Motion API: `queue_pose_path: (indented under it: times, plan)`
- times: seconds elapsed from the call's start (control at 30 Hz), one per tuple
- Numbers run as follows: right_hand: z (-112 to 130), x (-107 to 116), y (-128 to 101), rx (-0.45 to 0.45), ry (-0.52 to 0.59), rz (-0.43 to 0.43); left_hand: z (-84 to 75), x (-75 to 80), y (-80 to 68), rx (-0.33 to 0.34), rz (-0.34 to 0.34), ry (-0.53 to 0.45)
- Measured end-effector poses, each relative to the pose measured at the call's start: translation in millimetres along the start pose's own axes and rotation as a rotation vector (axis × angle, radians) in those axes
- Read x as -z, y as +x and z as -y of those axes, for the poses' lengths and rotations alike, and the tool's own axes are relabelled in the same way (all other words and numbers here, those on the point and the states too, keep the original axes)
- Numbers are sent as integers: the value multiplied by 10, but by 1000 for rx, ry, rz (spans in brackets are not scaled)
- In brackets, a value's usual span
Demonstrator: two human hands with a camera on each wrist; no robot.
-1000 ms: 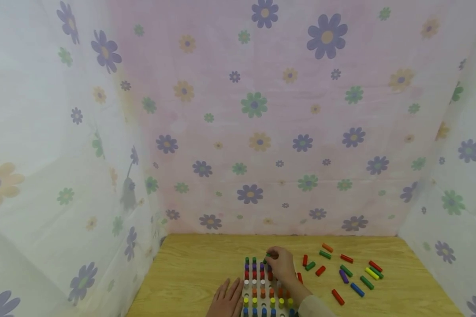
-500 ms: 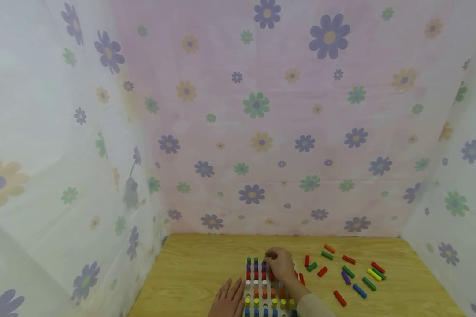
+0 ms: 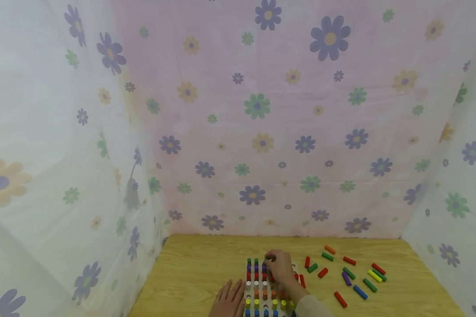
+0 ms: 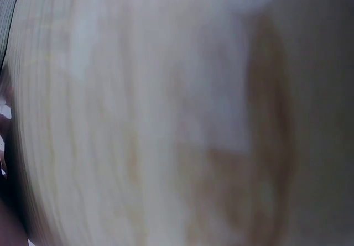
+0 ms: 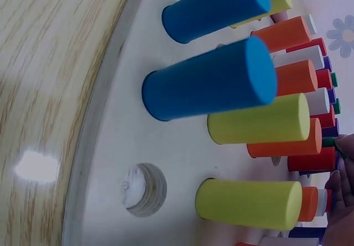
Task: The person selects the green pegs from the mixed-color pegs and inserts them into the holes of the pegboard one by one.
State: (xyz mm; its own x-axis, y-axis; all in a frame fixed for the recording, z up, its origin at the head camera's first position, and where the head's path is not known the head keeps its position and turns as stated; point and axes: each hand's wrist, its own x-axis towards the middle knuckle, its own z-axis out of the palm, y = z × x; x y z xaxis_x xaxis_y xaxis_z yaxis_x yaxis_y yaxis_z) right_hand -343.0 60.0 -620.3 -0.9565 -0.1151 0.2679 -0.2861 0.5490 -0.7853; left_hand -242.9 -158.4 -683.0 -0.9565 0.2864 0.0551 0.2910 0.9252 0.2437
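Note:
A pegboard [image 5: 105,202] with rows of coloured pegs stands at the table's front middle. My right hand [image 3: 280,266] reaches over it and pinches a green peg [image 5: 329,141] at the back row, beside two upright green pegs [image 3: 252,261]. Whether this peg sits fully in its hole is hidden by the fingers. Flat on the table, with fingers straight, my left hand [image 3: 228,300] lies along the board's left edge. Purple, red, white, orange, yellow and blue rows follow toward the front. An unfilled hole [image 5: 145,189] shows near a yellow peg [image 5: 249,203]. The left wrist view is mostly blurred.
Loose pegs lie scattered right of the board, among them a red peg [image 3: 340,299], a blue peg [image 3: 359,292], a purple peg [image 3: 346,278] and an orange peg [image 3: 330,249]. Flowered cloth [image 3: 222,189] walls in the wooden table [image 3: 190,273] at the back and sides.
My right hand stays at the back row with the green peg, its fingers slightly lower now. The left hand holds its place. The head view has shifted slightly.

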Motion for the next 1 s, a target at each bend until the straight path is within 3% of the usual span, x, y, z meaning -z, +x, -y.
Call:
queue_pose_path:
  times: [0.53, 1.0]
  plan:
    - [-14, 46, 13, 22, 7, 70, -6, 10, -8, -15, -17, 24]
    - [33, 71, -18, 47, 4, 69, -13, 18, 6, -3, 3, 15]
